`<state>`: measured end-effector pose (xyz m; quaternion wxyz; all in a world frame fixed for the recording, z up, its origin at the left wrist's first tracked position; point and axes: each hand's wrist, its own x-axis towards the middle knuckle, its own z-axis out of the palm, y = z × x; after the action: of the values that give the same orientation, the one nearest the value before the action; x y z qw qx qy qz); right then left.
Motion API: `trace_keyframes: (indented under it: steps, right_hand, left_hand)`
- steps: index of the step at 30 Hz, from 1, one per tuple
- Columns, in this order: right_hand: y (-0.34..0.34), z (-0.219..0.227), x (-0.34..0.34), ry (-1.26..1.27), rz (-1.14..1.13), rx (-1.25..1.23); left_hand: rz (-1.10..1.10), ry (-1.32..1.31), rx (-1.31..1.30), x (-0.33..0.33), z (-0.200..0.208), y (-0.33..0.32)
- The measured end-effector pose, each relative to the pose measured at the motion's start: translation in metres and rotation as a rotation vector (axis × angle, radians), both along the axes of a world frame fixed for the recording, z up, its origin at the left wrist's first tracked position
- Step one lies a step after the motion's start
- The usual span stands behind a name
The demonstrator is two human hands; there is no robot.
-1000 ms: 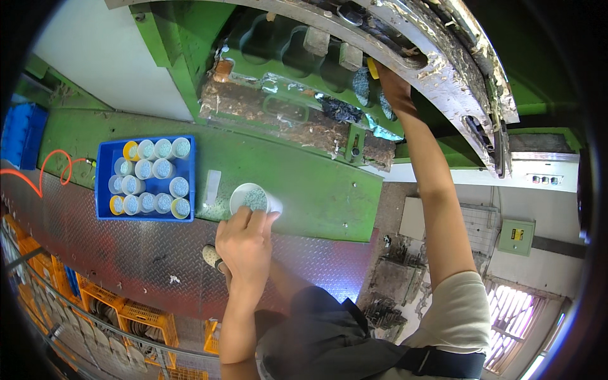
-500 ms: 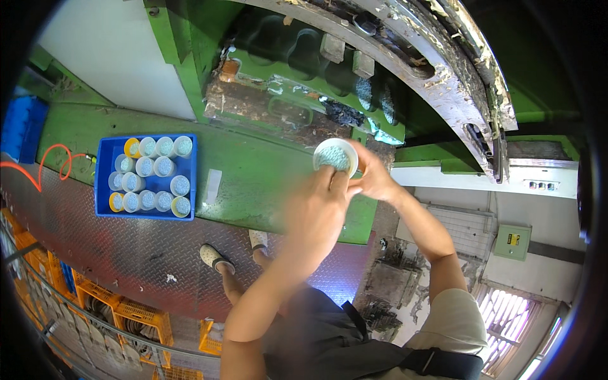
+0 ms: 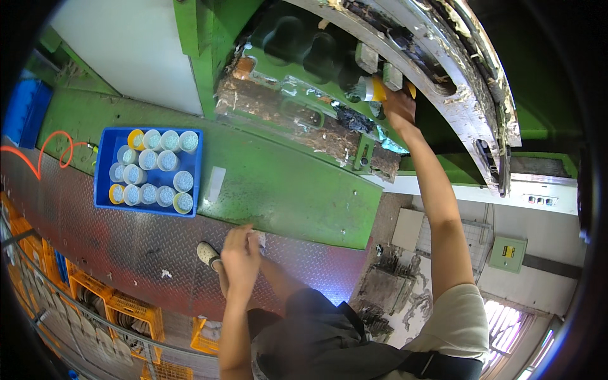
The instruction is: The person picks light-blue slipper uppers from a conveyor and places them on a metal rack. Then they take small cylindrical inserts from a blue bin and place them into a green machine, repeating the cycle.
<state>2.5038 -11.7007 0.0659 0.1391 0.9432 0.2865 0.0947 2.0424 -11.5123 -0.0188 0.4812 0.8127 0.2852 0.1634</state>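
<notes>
At the machine, my right hand (image 3: 400,109) is closed around a cup (image 3: 375,89) with a yellow section and a pale mouth. The cup lies tipped on its side, its mouth toward a dark rounded cavity (image 3: 349,76) of the green mold. Pale blue-green pellets (image 3: 354,94) show at the mouth. My left hand (image 3: 240,256) hangs over the walkway, below the green ledge, with its fingers curled in. Whatever those fingers may hold is hidden. To its left, a blue tray (image 3: 147,212) carries several cups (image 3: 168,160) filled with pale blue pellets.
A curved, crusted metal frame (image 3: 437,69) arches close over my right hand. The green ledge (image 3: 285,196) runs below the mold. A blue bin (image 3: 28,114) and an orange hose (image 3: 54,134) are at the far left. Orange crates (image 3: 136,310) stand behind a railing.
My right hand has carried the cup up and away to the mold and tipped it over. My left hand has come out of the cup and moved down and left.
</notes>
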Motion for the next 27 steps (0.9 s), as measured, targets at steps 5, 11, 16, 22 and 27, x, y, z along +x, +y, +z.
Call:
trace_keyframes:
  steps: [5,11,16,22,27]
  right_hand:
    - [0.019,-0.015,0.035,0.080,0.154,0.466]
    - [0.018,-0.056,0.106,-0.323,0.245,0.237]
    - [0.039,-0.032,0.056,-0.344,0.125,0.169]
    - [0.067,-0.018,-0.153,-0.072,0.145,0.382]
    - [0.178,-0.096,-0.293,1.086,-0.300,1.162]
  left_hand:
    - [0.131,0.158,-0.049,-0.060,-0.013,0.039]
    - [0.400,0.206,0.010,-0.089,-0.011,0.050]
    - [0.324,0.311,0.028,-0.125,-0.009,0.098]
    - [0.560,0.349,0.278,-0.154,-0.016,0.200]
    - [0.405,0.285,0.478,-0.139,-0.059,0.356]
